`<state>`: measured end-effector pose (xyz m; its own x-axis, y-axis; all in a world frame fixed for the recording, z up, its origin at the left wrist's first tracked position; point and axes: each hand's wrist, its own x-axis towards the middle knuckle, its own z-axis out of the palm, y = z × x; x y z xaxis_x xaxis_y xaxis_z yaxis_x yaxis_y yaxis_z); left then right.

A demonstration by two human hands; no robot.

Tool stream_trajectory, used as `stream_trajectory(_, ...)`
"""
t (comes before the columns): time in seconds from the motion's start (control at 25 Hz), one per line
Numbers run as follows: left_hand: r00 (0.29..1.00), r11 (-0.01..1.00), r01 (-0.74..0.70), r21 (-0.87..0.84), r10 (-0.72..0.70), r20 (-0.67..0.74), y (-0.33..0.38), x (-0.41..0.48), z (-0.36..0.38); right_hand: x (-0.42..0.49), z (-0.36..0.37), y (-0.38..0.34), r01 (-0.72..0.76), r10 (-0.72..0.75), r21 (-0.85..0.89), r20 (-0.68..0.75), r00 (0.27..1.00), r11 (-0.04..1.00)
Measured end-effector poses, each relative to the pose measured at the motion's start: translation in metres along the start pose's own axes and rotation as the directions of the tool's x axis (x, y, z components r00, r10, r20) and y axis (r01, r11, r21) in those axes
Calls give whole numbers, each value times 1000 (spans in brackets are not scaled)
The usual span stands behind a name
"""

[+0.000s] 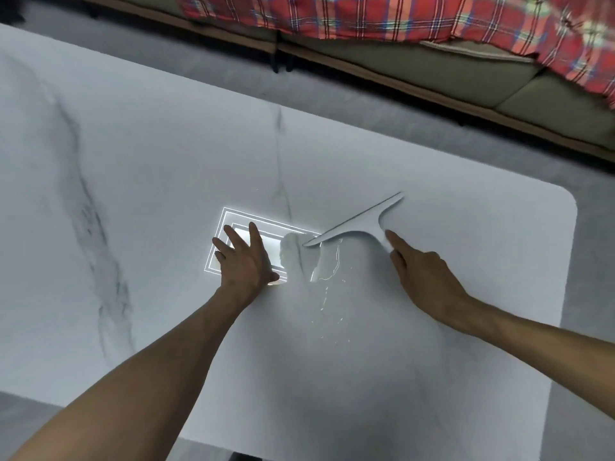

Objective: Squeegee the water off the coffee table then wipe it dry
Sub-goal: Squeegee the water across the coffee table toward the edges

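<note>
**Squeegee meeting the right forefinger**

The white squeegee point(357, 227) is lying on the marble coffee table point(133, 161) with its blade running diagonally. Its handle end is meeting the right hand point(424, 277), whose forefinger is stretching straight alongside it. Whether the other fingers are gripping, I cannot tell. The left hand point(244, 261) is resting flat with fingers spread, beside the water point(332, 261). Beyond the table, a sofa point(466, 71) is carrying a plaid blanket point(366, 15).

I can read no words or numbers anywhere here. My squeegee point(357, 224) and the table point(166, 154) show no legible label.
</note>
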<state>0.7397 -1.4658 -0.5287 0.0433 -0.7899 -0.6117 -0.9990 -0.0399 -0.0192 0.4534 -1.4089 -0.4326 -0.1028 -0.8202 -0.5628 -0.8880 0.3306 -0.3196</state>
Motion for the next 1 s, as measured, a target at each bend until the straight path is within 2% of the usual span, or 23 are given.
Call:
stream_trajectory(0.08,997,997,-71,-32,71,2,-13,0,-3,36,-15,-30,54,-51,31,-91,995,998)
stream_trajectory(0.16,992,974,-107,-202,91,-83,-30,-3,-9,86,-26,-78,72,-62,64,-156,986,995)
stream_trajectory(0.28,976,891,-11,-454,-90,-200,-53,-13,-21,149,-24,-147,33,-11,118,-178,984,992)
stream_trajectory(0.32,971,862,32,-506,-148,-190,-59,-16,-25,159,-16,-164,39,-19,117,-171,985,992)
stream_trajectory(0.4,976,848,70,-525,-167,-140,-65,-20,-31,157,6,-181,110,-104,41,-124,987,993)
stream_trajectory(0.48,977,847,71,-527,-166,-134,-66,-22,-33,137,25,-167,200,-202,-37,-66,977,979)
stream_trajectory(0.6,980,868,21,-497,-116,-160,-50,-25,-33,90,29,-99,243,-249,-120,-42,968,963)
stream_trajectory(0.72,989,921,-55,-387,-5,-151,-16,-23,-24,32,8,-8,168,-168,-169,17,986,971)
stream_trajectory(0.8,996,922,-69,-381,41,-82,12,-22,-21,0,-11,39,94,-89,-151,41,995,984)
stream_trajectory(0.88,995,958,-93,-273,81,-54,39,-21,-13,-7,-28,63,67,-65,-97,24,998,993)
stream_trajectory(0.92,995,975,-102,-195,98,-28,54,-23,-8,1,-35,68,60,-61,-62,-14,998,996)
stream_trajectory(1.0,993,982,-116,-147,120,19,77,-24,4,34,-48,63,35,-33,10,-141,989,999)
